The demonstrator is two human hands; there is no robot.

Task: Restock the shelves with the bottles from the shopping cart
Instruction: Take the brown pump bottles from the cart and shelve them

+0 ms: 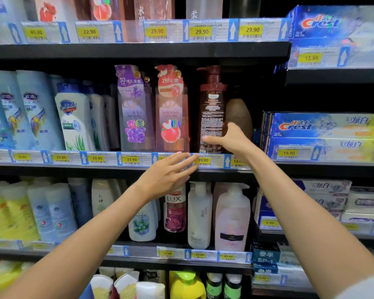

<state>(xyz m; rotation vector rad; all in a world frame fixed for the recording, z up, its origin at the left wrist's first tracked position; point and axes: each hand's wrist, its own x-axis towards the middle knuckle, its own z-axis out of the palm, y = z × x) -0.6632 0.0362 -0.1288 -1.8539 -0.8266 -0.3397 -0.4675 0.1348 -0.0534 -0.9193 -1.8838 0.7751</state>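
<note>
A dark red pump bottle (212, 104) stands on the middle shelf (138, 169), its back label facing me. My right hand (231, 139) grips its lower right side, with the thumb across the label and the fingers hidden behind it. My left hand (168, 173) hovers with straight fingers in front of the shelf's price strip, just below and left of the bottle, holding nothing. A brown bottle (239, 115) stands right behind my right hand. The shopping cart is out of view.
A pink refill pack (172, 113) and a purple one (134, 111) stand left of the red bottle. Crest toothpaste boxes (324, 130) fill the shelves to the right. White and pink pump bottles (231, 216) stand on the shelf below.
</note>
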